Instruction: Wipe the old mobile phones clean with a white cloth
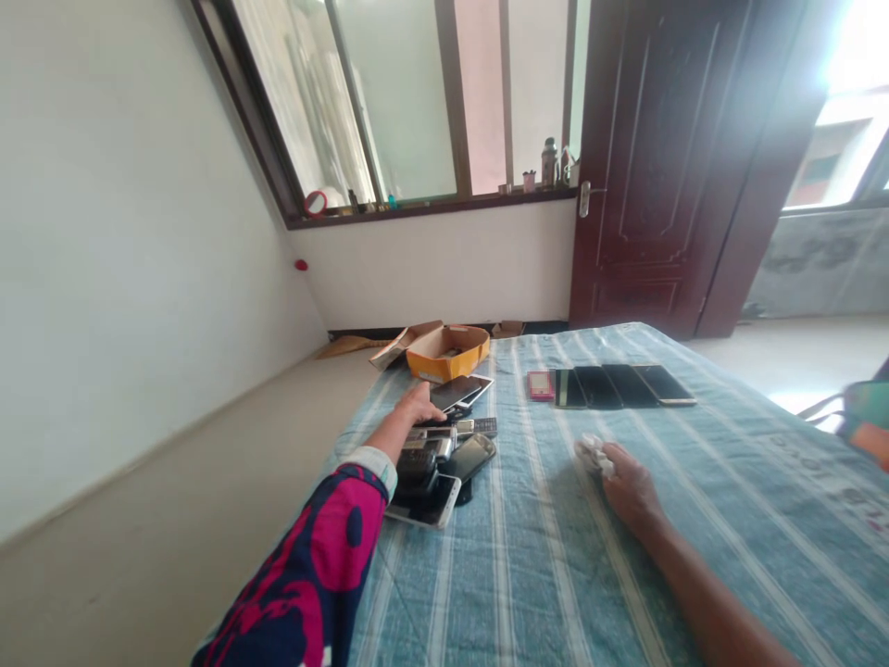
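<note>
My left hand reaches to the far part of a pile of phones, its fingers closed at the near left edge of a dark smartphone. Under that phone lies a white-edged device. Nearer in the pile are a keypad phone, a grey-framed smartphone and a white-edged smartphone, among several others. Crumpled white tissue or cloth is bunched in the closed fingers of my right hand, just above or on the bed cover. The left fingertips are partly hidden.
Beyond the pile, an open yellow-orange box stands at the edge of the striped blue bed cover. Several dark smartphones lie in a row beside a small pink device. Part of another person shows at right.
</note>
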`<state>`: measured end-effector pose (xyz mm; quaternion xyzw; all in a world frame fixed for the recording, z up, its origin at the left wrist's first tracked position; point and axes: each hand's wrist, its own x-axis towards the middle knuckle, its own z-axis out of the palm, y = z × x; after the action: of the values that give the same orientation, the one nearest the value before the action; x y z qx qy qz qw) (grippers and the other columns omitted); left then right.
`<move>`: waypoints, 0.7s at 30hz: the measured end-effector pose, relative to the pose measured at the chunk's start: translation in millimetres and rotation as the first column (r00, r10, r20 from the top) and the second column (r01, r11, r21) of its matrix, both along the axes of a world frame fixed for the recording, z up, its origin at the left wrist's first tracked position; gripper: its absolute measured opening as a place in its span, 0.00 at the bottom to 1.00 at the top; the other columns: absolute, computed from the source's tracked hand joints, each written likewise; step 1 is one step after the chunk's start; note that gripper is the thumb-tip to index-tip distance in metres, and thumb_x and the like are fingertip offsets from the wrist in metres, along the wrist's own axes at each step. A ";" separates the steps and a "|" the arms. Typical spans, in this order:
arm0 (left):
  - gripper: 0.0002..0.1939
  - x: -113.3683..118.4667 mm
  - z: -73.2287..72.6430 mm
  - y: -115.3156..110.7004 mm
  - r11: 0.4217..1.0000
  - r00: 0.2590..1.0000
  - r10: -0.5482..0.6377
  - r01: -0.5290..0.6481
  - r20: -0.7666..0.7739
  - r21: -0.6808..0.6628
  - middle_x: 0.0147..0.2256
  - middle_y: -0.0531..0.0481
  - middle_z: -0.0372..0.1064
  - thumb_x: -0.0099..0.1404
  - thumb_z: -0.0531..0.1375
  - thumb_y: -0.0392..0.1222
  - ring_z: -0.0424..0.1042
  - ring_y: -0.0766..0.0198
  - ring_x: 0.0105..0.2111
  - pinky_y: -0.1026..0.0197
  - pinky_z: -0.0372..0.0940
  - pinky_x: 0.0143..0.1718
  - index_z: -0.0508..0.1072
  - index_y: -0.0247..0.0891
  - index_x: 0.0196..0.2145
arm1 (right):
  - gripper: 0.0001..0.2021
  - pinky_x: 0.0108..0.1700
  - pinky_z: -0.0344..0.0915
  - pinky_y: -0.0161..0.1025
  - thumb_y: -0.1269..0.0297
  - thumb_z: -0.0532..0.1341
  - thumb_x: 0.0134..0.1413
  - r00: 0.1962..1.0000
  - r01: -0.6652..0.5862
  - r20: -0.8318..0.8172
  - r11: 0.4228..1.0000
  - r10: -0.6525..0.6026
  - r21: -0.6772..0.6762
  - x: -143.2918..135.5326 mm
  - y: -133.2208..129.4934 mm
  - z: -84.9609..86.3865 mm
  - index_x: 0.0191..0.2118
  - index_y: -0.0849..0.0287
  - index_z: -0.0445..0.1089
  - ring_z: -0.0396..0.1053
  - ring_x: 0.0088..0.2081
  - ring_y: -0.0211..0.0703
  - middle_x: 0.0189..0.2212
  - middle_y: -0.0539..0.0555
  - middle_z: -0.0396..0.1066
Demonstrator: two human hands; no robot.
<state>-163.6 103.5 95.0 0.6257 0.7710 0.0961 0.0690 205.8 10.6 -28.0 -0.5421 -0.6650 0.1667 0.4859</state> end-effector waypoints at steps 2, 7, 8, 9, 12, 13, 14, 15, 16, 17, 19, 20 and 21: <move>0.35 -0.7 0.1 2.0 1.000 1.000 -0.014 0.013 -0.018 -0.011 0.48 0.39 0.72 0.41 0.72 0.45 0.71 0.46 0.49 0.57 0.65 0.45 0.68 0.37 0.47 | 0.11 0.34 0.60 0.35 0.67 0.48 0.49 1.000 -0.005 -0.002 1.000 0.005 -0.010 -0.4 0.1 0.4 0.25 0.55 0.66 0.68 0.33 0.41 0.32 0.52 0.71; 0.38 10.3 7.1 -6.3 1.000 0.997 0.000 0.002 -0.076 0.029 0.49 0.38 0.71 0.43 0.71 0.44 0.70 0.48 0.50 0.58 0.65 0.46 0.65 0.37 0.52 | 0.11 0.34 0.60 0.35 0.66 0.48 0.49 1.000 0.000 -0.011 1.000 0.000 -0.005 -1.4 0.9 1.6 0.27 0.55 0.68 0.68 0.33 0.42 0.32 0.52 0.71; 0.38 13.9 9.3 -9.7 0.999 0.996 0.009 -0.005 -0.085 0.046 0.49 0.37 0.72 0.43 0.70 0.44 0.71 0.47 0.50 0.57 0.65 0.46 0.64 0.37 0.52 | 0.11 0.34 0.60 0.35 0.67 0.49 0.48 1.000 -0.001 -0.015 1.000 0.001 -0.003 -1.4 1.2 1.6 0.28 0.55 0.69 0.68 0.33 0.42 0.31 0.52 0.71; 0.38 17.6 11.7 -13.2 0.998 0.996 0.011 -0.004 -0.093 0.068 0.48 0.37 0.72 0.45 0.69 0.44 0.71 0.47 0.50 0.56 0.65 0.45 0.63 0.37 0.53 | 0.12 0.34 0.60 0.35 0.67 0.49 0.48 1.000 -0.003 -0.017 1.000 0.003 -0.001 -1.3 1.5 1.6 0.29 0.55 0.69 0.68 0.33 0.42 0.32 0.52 0.71; 0.34 29.2 20.1 -23.8 0.994 0.995 0.001 0.009 -0.098 0.108 0.46 0.35 0.73 0.46 0.68 0.46 0.72 0.45 0.48 0.54 0.65 0.44 0.66 0.35 0.51 | 0.12 0.34 0.60 0.35 0.68 0.49 0.47 1.000 -0.004 -0.020 1.000 0.004 0.007 -1.2 1.9 1.7 0.30 0.55 0.70 0.69 0.33 0.42 0.32 0.52 0.71; 0.32 33.4 22.8 -27.3 0.993 0.996 -0.008 0.019 -0.092 0.117 0.46 0.37 0.73 0.47 0.67 0.47 0.72 0.45 0.48 0.55 0.65 0.44 0.67 0.36 0.49 | 0.12 0.34 0.60 0.35 0.69 0.49 0.46 1.000 0.000 -0.022 1.000 0.000 0.012 -1.3 1.8 1.9 0.30 0.55 0.70 0.68 0.33 0.42 0.31 0.52 0.71; 0.31 38.0 25.2 -31.0 0.992 0.996 -0.020 0.031 -0.084 0.126 0.46 0.38 0.73 0.47 0.67 0.48 0.72 0.46 0.47 0.56 0.65 0.43 0.68 0.37 0.48 | 0.12 0.34 0.60 0.35 0.69 0.49 0.46 1.000 0.004 -0.024 1.000 -0.004 0.017 -1.5 1.6 2.2 0.29 0.55 0.70 0.68 0.32 0.42 0.31 0.51 0.71; 0.31 43.3 26.9 -35.1 0.990 0.996 -0.035 0.045 -0.078 0.136 0.45 0.39 0.74 0.46 0.68 0.48 0.72 0.47 0.47 0.56 0.66 0.43 0.68 0.37 0.47 | 0.12 0.33 0.60 0.35 0.69 0.49 0.46 1.000 0.008 -0.028 1.000 -0.008 0.023 -1.9 1.3 2.6 0.28 0.55 0.69 0.68 0.32 0.41 0.30 0.51 0.71; 0.31 49.3 27.7 -39.6 0.987 0.995 -0.058 0.068 -0.076 0.146 0.45 0.40 0.74 0.46 0.68 0.48 0.72 0.47 0.46 0.56 0.66 0.43 0.68 0.37 0.48 | 0.11 0.33 0.60 0.35 0.69 0.49 0.46 0.999 0.010 -0.034 1.000 -0.009 0.029 -2.2 1.1 3.1 0.27 0.55 0.69 0.67 0.31 0.41 0.29 0.51 0.70; 0.32 56.1 27.3 -44.8 0.982 0.994 -0.080 0.091 -0.078 0.164 0.45 0.41 0.74 0.46 0.68 0.47 0.72 0.48 0.46 0.57 0.66 0.44 0.67 0.37 0.49 | 0.11 0.32 0.60 0.35 0.68 0.49 0.46 0.999 0.010 -0.042 0.999 -0.009 0.032 -2.6 0.9 3.6 0.26 0.55 0.68 0.67 0.31 0.41 0.29 0.51 0.70; 0.33 72.0 22.2 -56.6 0.967 0.987 -0.141 0.155 -0.082 0.203 0.47 0.42 0.72 0.47 0.67 0.45 0.72 0.50 0.47 0.57 0.65 0.46 0.66 0.38 0.51 | 0.11 0.33 0.60 0.34 0.68 0.49 0.47 0.998 0.003 -0.060 1.000 -0.001 0.028 -3.0 1.0 4.6 0.26 0.55 0.68 0.67 0.31 0.41 0.29 0.51 0.70; 0.34 80.7 17.4 -63.0 0.939 0.977 -0.194 0.211 -0.086 0.272 0.49 0.40 0.71 0.47 0.67 0.44 0.71 0.50 0.48 0.57 0.65 0.48 0.65 0.36 0.52 | 0.11 0.33 0.60 0.34 0.67 0.50 0.48 0.997 -0.003 -0.071 1.000 0.005 0.022 -3.0 1.4 4.9 0.26 0.55 0.69 0.67 0.32 0.41 0.30 0.52 0.71; 0.36 89.7 11.3 -69.3 0.910 0.968 -0.238 0.253 -0.085 0.328 0.50 0.39 0.69 0.47 0.67 0.42 0.70 0.49 0.50 0.56 0.64 0.50 0.64 0.35 0.54 | 0.11 0.34 0.61 0.35 0.67 0.50 0.48 0.997 -0.009 -0.082 1.000 0.011 0.016 -2.9 1.8 5.1 0.26 0.55 0.69 0.67 0.33 0.42 0.30 0.52 0.71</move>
<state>-73.9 34.2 106.3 0.7220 0.6598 0.2036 -0.0438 202.9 12.4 -22.9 -0.5276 -0.6485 0.1860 0.5162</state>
